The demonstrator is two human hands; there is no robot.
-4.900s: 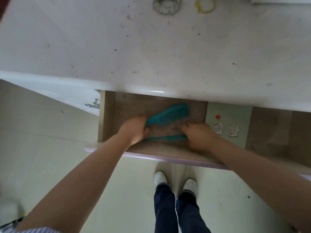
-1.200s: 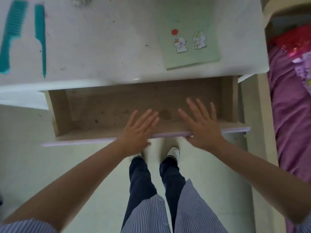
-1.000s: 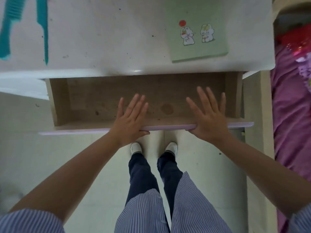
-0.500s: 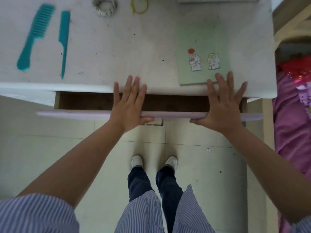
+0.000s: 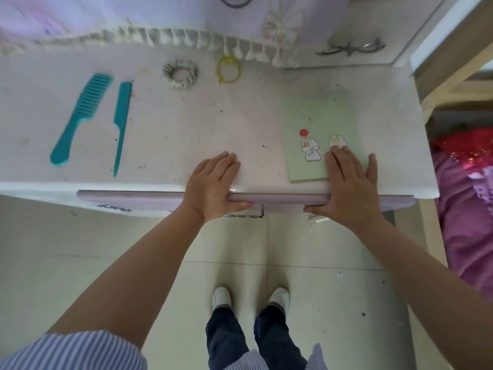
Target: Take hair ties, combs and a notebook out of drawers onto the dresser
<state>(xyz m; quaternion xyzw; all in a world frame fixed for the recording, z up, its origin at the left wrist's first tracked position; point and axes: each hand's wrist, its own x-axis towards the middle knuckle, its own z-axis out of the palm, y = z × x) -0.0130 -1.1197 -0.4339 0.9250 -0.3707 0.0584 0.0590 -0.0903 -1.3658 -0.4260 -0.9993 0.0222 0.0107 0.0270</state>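
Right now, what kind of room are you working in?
Most likely a bedroom. A white dresser holds combs and hair ties, and purple bedding on a pale-framed bed lies just to the right.

Combs (image 5: 90,121) left, ties (image 5: 180,74) behind, notebook (image 5: 321,134) right on dresser (image 5: 186,134).

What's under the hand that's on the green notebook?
The right hand covers the green notebook's near right corner, the dresser edge and part of the lilac drawer front. One bunny sticker is partly hidden by fingertips.
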